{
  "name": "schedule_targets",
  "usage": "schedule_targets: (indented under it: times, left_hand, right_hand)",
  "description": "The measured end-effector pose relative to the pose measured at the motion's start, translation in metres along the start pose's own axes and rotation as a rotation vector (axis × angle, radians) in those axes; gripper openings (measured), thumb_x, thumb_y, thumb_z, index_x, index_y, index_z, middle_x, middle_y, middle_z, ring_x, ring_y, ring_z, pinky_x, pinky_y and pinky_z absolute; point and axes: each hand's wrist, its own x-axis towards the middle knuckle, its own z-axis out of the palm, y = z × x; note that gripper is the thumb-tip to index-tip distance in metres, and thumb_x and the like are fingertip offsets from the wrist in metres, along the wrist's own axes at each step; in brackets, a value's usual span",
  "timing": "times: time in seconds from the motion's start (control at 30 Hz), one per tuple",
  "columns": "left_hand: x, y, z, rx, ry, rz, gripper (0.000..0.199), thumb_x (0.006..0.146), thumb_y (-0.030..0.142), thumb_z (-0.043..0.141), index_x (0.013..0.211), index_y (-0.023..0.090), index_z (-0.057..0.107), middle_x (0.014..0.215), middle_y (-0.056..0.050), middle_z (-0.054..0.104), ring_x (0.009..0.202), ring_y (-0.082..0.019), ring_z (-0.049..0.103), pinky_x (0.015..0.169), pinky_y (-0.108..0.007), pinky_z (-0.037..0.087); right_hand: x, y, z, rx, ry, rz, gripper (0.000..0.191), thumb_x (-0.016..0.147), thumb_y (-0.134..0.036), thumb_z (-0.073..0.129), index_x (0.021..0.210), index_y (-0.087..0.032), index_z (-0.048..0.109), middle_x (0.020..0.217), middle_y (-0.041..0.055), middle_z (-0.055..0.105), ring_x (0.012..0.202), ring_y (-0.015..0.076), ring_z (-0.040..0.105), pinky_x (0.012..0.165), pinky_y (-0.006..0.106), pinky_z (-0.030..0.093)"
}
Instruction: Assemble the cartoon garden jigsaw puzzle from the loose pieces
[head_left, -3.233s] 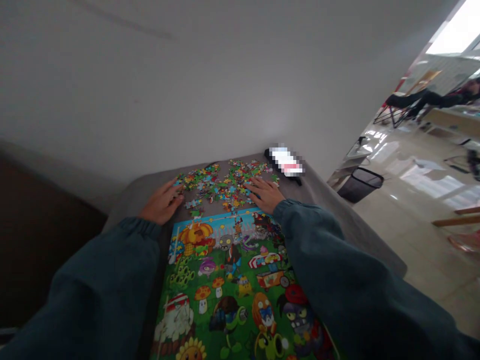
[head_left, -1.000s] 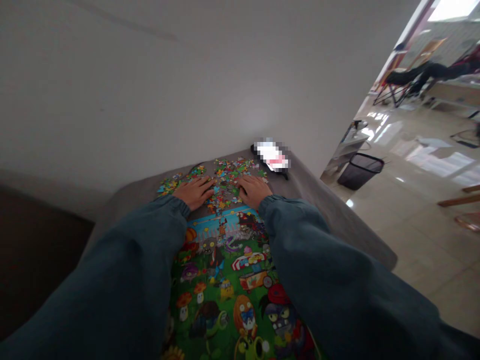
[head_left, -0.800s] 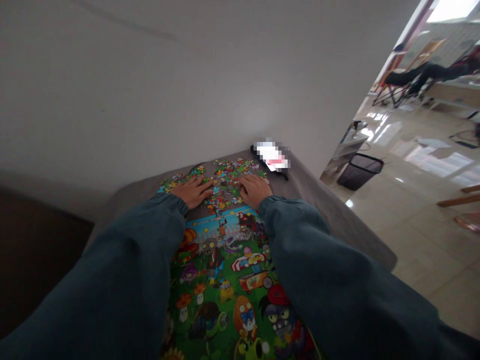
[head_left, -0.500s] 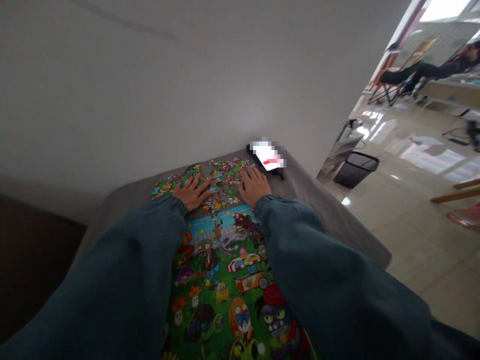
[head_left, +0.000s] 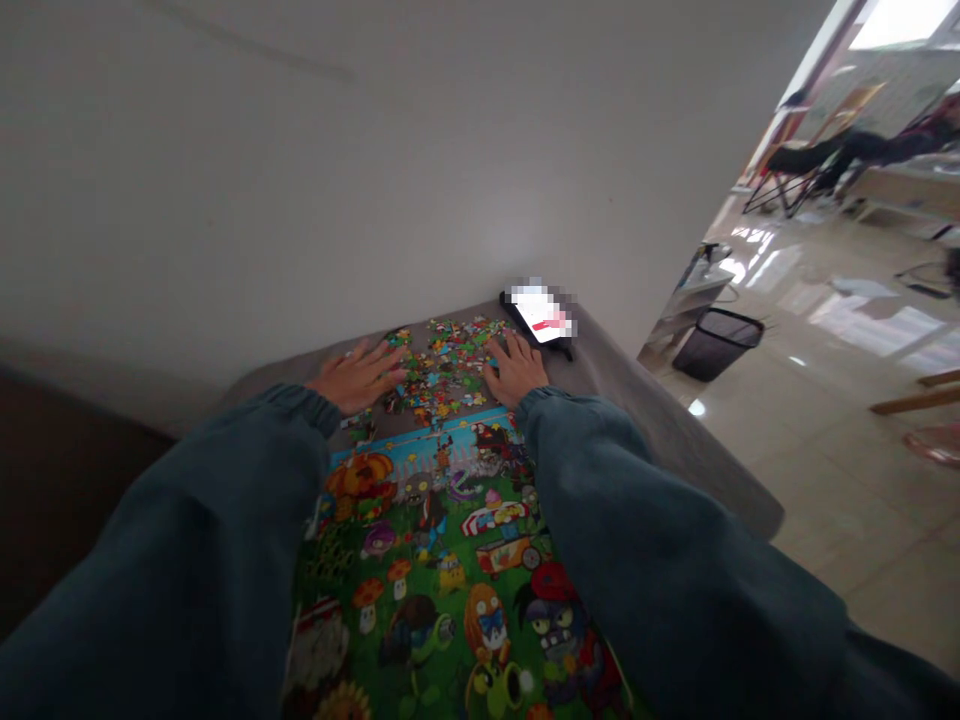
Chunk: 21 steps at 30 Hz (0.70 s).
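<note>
Loose jigsaw puzzle pieces (head_left: 444,372) in many colours lie spread over the far part of a grey cloth-covered table. My left hand (head_left: 358,377) is over the left side of the pieces, palm down, fingers stretched to the right and holding nothing. At the right side of the pieces my right hand (head_left: 517,369) rests palm down with its fingers apart. Between my forearms a picture sheet (head_left: 420,580) with cartoon plants and zombies on green reaches toward me. My sleeves cover its side edges.
Behind my right hand a phone (head_left: 538,312) with a lit screen lies near the wall (head_left: 375,200). Grey cloth (head_left: 660,450) covers the tabletop. On the tiled floor at right stands a dark waste bin (head_left: 718,343). Farther off, a person's legs (head_left: 847,150) stretch over a chair.
My left hand has moved left and turned so its fingers point rightward, uncovering pieces in the middle. My right hand has hardly moved. The view has shifted slightly.
</note>
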Motion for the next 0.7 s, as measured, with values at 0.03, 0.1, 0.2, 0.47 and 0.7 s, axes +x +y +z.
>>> schedule_targets:
  times: [0.03,0.1,0.2,0.47,0.7]
  left_hand:
    - [-0.009,-0.004,-0.004,-0.016,0.009,0.005,0.069,0.095,0.065,0.01,0.156,0.033,0.013,0.164,-0.003,0.012,0.15,-0.035,0.006,0.114,-0.062,0.015]
    - [-0.03,-0.013,-0.009,-0.041,0.035,0.021,0.073,0.093,0.068,0.008,0.156,0.033,0.017,0.164,-0.002,0.013,0.15,-0.035,0.004,0.115,-0.062,0.015]
    - [-0.066,-0.025,-0.005,-0.086,0.039,0.049,0.081,0.09,0.074,0.007,0.155,0.028,0.023,0.164,-0.001,0.014,0.15,-0.035,0.002,0.118,-0.058,0.014]
    - [-0.116,-0.024,0.055,-0.26,0.196,0.111,0.087,0.087,0.078,0.019,0.146,0.02,0.045,0.157,-0.008,0.035,0.149,-0.031,0.019,0.12,-0.05,0.021]
    - [-0.108,-0.022,0.094,-0.189,0.443,0.038,0.055,0.096,0.054,0.028,0.134,0.027,0.057,0.145,-0.006,0.053,0.144,-0.029,0.032,0.112,-0.054,0.033]
  right_hand:
    - [0.001,0.0,0.0,-0.008,-0.002,0.009,0.058,0.095,-0.043,0.041,0.149,-0.023,0.038,0.159,0.0139,0.027,0.143,0.0314,0.028,0.109,0.048,0.031]
    - [0.002,0.001,0.001,-0.028,-0.017,0.012,0.061,0.095,-0.046,0.039,0.15,-0.021,0.036,0.159,0.0149,0.028,0.142,0.0318,0.029,0.108,0.049,0.03]
    - [0.002,0.001,0.003,-0.052,-0.022,-0.004,0.059,0.096,-0.047,0.037,0.149,-0.021,0.039,0.157,0.014,0.033,0.141,0.03,0.03,0.107,0.048,0.03]
    - [0.0,-0.001,0.0,-0.026,0.0,-0.01,0.044,0.097,-0.036,0.037,0.136,-0.026,0.055,0.148,0.0062,0.047,0.133,0.0261,0.038,0.105,0.047,0.031]
    - [-0.004,0.002,-0.006,-0.032,-0.077,-0.103,0.043,0.097,-0.031,0.039,0.137,-0.028,0.054,0.144,0.0046,0.053,0.132,0.0242,0.042,0.103,0.046,0.035]
